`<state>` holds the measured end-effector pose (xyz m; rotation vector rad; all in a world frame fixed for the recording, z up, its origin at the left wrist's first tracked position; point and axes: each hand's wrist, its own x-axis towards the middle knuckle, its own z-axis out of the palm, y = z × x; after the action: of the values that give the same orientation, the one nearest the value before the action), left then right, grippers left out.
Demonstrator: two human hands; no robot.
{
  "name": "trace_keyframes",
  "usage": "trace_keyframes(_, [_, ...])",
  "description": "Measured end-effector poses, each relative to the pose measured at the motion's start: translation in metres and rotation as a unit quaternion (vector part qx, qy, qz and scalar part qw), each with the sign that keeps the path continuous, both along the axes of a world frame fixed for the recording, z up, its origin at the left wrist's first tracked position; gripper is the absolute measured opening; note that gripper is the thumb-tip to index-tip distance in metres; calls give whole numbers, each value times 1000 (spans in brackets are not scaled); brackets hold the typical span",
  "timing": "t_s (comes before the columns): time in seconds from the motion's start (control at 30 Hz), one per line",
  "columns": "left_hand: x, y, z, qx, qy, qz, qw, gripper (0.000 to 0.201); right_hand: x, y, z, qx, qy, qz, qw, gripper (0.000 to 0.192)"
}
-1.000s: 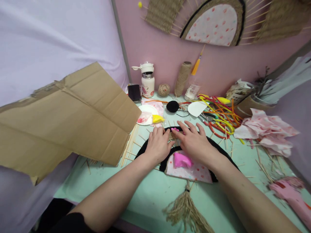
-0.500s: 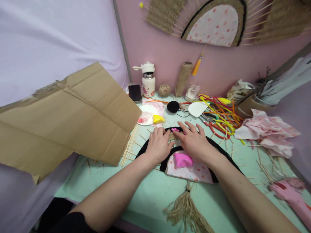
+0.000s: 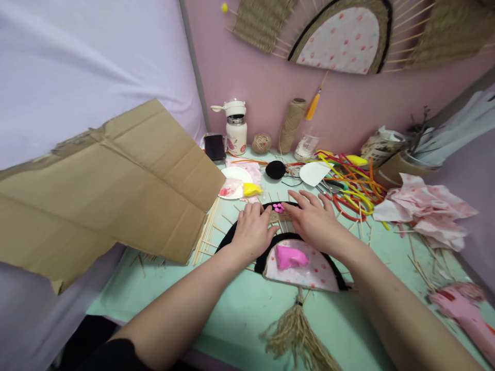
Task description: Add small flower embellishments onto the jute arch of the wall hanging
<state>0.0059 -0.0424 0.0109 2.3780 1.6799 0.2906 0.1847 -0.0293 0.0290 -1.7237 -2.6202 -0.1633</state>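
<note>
A half-round craft fan (image 3: 309,273) with a dotted fabric centre, black rim and wooden sticks lies on the mint table (image 3: 240,309). My left hand (image 3: 252,231) rests palm down on its left arc, fingers curled. Just to the right, my right hand (image 3: 315,219) lies flat on the woven band, fingers spread. Between the two hands sits a small pink clay flower (image 3: 277,207) on the band. A lump of pink clay in clear wrap (image 3: 290,256) lies on the fabric centre. A jute tassel (image 3: 297,332) hangs from the fan's base toward me.
A large cardboard sheet (image 3: 108,185) leans at the left. A white flask (image 3: 235,129), twine spools (image 3: 290,123), a black pompom (image 3: 275,169), coloured pipe cleaners (image 3: 348,180), crumpled fabric (image 3: 425,206), loose skewers (image 3: 209,226) and a pink glue gun (image 3: 464,314) crowd the table. A finished fan (image 3: 340,36) hangs on the wall.
My right hand has slid a little to the right along the band, uncovering the pink flower. The left hand has stayed put.
</note>
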Motion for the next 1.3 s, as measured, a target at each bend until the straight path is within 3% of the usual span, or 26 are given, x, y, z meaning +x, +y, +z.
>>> trace_keyframes(0.23, [0, 2, -1, 0, 3, -25, 1000, 53, 11, 3, 11, -2, -2, -17, 1000, 42])
trace_keyframes(0.47, [2, 6, -3, 16, 32, -26, 999, 48, 11, 2, 11, 3, 10, -11, 1000, 40])
trace_keyframes(0.73, [3, 7, -3, 14, 44, -26, 999, 49, 5, -1, 13, -42, 5, -10, 999, 42])
trace_keyframes(1.13, [0, 6, -3, 36, -6, -23, 999, 51, 9, 2, 13, -16, 25, -8, 1000, 41])
trace_keyframes(1.3, [1, 9, -6, 28, 21, -19, 999, 53, 10, 1, 13, -21, 27, -3, 999, 40])
